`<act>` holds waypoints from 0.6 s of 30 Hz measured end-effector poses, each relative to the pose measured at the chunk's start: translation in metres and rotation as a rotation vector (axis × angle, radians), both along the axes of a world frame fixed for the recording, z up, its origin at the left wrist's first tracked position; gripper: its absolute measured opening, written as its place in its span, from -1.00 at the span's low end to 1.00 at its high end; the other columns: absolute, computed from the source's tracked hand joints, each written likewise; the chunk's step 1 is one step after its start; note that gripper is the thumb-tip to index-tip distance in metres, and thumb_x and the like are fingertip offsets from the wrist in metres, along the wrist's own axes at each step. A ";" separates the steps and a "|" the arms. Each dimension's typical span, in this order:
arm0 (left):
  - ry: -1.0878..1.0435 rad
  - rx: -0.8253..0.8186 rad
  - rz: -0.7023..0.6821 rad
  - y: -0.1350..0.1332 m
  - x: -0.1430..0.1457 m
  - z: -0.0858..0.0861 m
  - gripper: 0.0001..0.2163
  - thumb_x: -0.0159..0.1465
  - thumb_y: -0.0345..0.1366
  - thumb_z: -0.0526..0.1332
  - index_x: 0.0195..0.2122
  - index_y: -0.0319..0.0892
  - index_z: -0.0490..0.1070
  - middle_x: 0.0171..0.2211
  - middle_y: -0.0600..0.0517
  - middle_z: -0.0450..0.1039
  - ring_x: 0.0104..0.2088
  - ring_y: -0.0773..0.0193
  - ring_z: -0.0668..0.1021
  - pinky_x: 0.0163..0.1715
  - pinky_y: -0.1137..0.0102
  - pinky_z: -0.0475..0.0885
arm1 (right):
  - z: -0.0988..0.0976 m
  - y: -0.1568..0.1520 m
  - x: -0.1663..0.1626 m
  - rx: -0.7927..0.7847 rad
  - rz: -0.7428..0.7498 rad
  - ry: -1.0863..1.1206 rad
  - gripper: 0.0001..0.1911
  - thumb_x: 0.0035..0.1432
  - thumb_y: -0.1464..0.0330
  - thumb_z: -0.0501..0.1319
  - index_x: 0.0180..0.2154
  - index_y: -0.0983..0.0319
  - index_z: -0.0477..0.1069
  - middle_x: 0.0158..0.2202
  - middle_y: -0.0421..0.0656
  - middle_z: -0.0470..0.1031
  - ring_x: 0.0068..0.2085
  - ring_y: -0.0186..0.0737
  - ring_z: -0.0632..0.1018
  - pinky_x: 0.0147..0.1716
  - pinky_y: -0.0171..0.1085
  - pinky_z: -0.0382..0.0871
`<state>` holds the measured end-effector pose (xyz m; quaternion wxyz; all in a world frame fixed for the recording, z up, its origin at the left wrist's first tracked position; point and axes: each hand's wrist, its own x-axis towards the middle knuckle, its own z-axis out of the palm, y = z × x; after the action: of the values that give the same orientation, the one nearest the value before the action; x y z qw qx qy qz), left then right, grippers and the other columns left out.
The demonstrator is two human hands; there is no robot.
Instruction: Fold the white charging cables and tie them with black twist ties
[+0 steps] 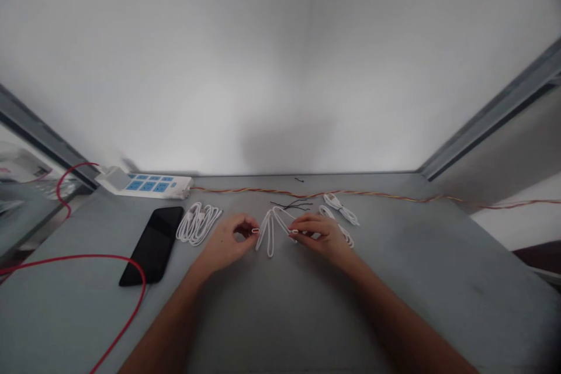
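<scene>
A white cable [269,231] lies in folded loops on the grey table [280,304] between my two hands. My left hand [228,239] is closed in a pinch on one plug end of that cable, at its left side. My right hand [322,234] pinches the other plug end at the right side. Both hands rest low on the tabletop, a short way apart. A few thin black ties [293,205] lie just behind the cable.
A coiled white cable [198,222] and a black phone [154,244] lie to the left. Two more bundled white cables [340,208] sit behind my right hand. A white and blue power strip [146,184], a red wire [109,280] and a twisted orange wire [350,193] run along the back and left.
</scene>
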<state>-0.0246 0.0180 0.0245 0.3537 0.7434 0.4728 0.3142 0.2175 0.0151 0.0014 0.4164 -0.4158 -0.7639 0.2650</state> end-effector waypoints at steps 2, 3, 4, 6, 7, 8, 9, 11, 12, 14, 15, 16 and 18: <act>-0.004 -0.003 0.003 0.000 0.000 0.000 -0.92 0.13 -0.35 0.18 -0.34 -0.18 0.39 -0.36 0.02 0.48 -0.35 0.28 0.52 -0.25 0.33 0.46 | 0.000 0.000 0.000 -0.011 0.003 0.004 -0.80 0.12 0.21 0.23 -0.32 0.14 0.58 -0.32 -0.11 0.57 -0.47 -0.32 0.51 -0.53 -0.36 0.38; -0.008 -0.009 0.002 0.000 -0.001 0.000 -0.92 0.13 -0.35 0.18 -0.34 -0.18 0.39 -0.36 0.01 0.48 -0.35 0.28 0.53 -0.25 0.33 0.46 | 0.000 0.000 0.000 -0.022 0.002 0.007 -0.81 0.12 0.22 0.23 -0.33 0.15 0.58 -0.32 -0.12 0.58 -0.46 -0.32 0.52 -0.52 -0.36 0.39; -0.012 -0.014 -0.001 0.000 -0.001 -0.001 -0.92 0.14 -0.34 0.17 -0.34 -0.18 0.39 -0.36 0.01 0.48 -0.35 0.28 0.53 -0.25 0.33 0.46 | 0.000 0.000 0.000 -0.038 -0.003 0.010 -0.81 0.12 0.22 0.23 -0.33 0.15 0.57 -0.32 -0.12 0.58 -0.45 -0.31 0.53 -0.51 -0.36 0.40; -0.010 -0.014 -0.002 0.001 -0.001 -0.002 -0.91 0.16 -0.31 0.17 -0.33 -0.18 0.39 -0.36 0.01 0.47 -0.36 0.29 0.52 -0.27 0.35 0.45 | -0.001 0.000 0.001 -0.085 -0.025 0.004 -0.82 0.13 0.24 0.22 -0.31 0.16 0.56 -0.32 -0.13 0.59 -0.43 -0.29 0.54 -0.49 -0.35 0.41; 0.003 -0.007 0.007 0.002 -0.001 -0.003 -0.90 0.18 -0.29 0.16 -0.32 -0.18 0.38 -0.37 0.02 0.46 -0.37 0.29 0.51 -0.28 0.36 0.44 | -0.001 0.001 0.001 -0.112 -0.037 -0.007 -0.82 0.13 0.26 0.21 -0.30 0.16 0.55 -0.32 -0.13 0.59 -0.42 -0.28 0.54 -0.48 -0.35 0.41; 0.023 0.006 0.031 0.003 -0.001 -0.005 -0.89 0.19 -0.26 0.16 -0.31 -0.18 0.38 -0.38 0.04 0.46 -0.39 0.30 0.50 -0.31 0.37 0.43 | -0.002 0.002 0.002 -0.135 -0.048 -0.022 -0.82 0.13 0.28 0.20 -0.28 0.16 0.54 -0.33 -0.14 0.59 -0.41 -0.27 0.54 -0.48 -0.34 0.40; 0.048 0.020 0.065 0.004 -0.001 -0.006 -0.87 0.20 -0.24 0.16 -0.28 -0.18 0.37 -0.40 0.05 0.45 -0.41 0.31 0.49 -0.33 0.38 0.42 | -0.003 0.003 0.002 -0.150 -0.057 -0.040 -0.83 0.14 0.30 0.19 -0.26 0.16 0.53 -0.33 -0.14 0.58 -0.41 -0.27 0.53 -0.47 -0.34 0.40; 0.106 0.035 0.137 0.006 0.000 -0.010 -0.82 0.21 -0.23 0.15 -0.22 -0.18 0.37 -0.43 0.06 0.44 -0.44 0.31 0.48 -0.38 0.40 0.39 | -0.004 0.005 0.003 -0.151 -0.059 -0.072 -0.82 0.14 0.33 0.17 -0.24 0.16 0.52 -0.32 -0.14 0.57 -0.39 -0.26 0.52 -0.45 -0.33 0.38; 0.139 0.040 0.156 0.006 0.000 -0.012 -0.81 0.21 -0.24 0.14 -0.19 -0.19 0.37 -0.43 0.06 0.44 -0.45 0.30 0.47 -0.39 0.40 0.38 | -0.005 0.006 0.003 -0.139 -0.055 -0.088 -0.81 0.15 0.33 0.15 -0.22 0.16 0.51 -0.31 -0.13 0.56 -0.38 -0.26 0.51 -0.45 -0.33 0.37; 0.207 0.065 0.150 0.007 0.002 -0.016 -0.80 0.23 -0.27 0.12 -0.16 -0.18 0.40 -0.41 0.04 0.47 -0.42 0.28 0.49 -0.35 0.38 0.38 | -0.007 0.007 0.004 -0.108 -0.065 -0.120 -0.81 0.17 0.32 0.13 -0.23 0.19 0.49 -0.30 -0.12 0.53 -0.37 -0.25 0.49 -0.43 -0.31 0.35; 0.244 0.087 0.141 0.007 0.003 -0.018 -0.81 0.23 -0.29 0.10 -0.17 -0.18 0.41 -0.39 0.02 0.49 -0.40 0.26 0.50 -0.32 0.37 0.37 | -0.007 0.007 0.004 -0.093 -0.088 -0.137 -0.81 0.18 0.32 0.12 -0.24 0.21 0.48 -0.31 -0.11 0.52 -0.37 -0.25 0.49 -0.42 -0.30 0.34; 0.279 0.111 0.139 0.007 0.003 -0.019 -0.81 0.24 -0.30 0.09 -0.18 -0.18 0.42 -0.37 0.01 0.50 -0.37 0.24 0.51 -0.30 0.35 0.37 | -0.008 0.008 0.004 -0.083 -0.124 -0.154 -0.81 0.18 0.31 0.11 -0.25 0.22 0.46 -0.32 -0.10 0.51 -0.36 -0.23 0.48 -0.40 -0.29 0.34; 0.355 0.138 0.161 0.006 0.005 -0.019 -0.81 0.27 -0.29 0.06 -0.24 -0.20 0.43 -0.35 -0.04 0.51 -0.33 0.18 0.52 -0.28 0.32 0.36 | -0.008 0.008 0.004 -0.076 -0.200 -0.194 -0.81 0.21 0.30 0.08 -0.27 0.24 0.42 -0.33 -0.08 0.50 -0.34 -0.20 0.48 -0.36 -0.26 0.32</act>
<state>-0.0201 0.0241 0.0051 0.1867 0.7696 0.5628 0.2371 0.2215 0.0234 -0.0068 0.3487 -0.5289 -0.7448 0.2096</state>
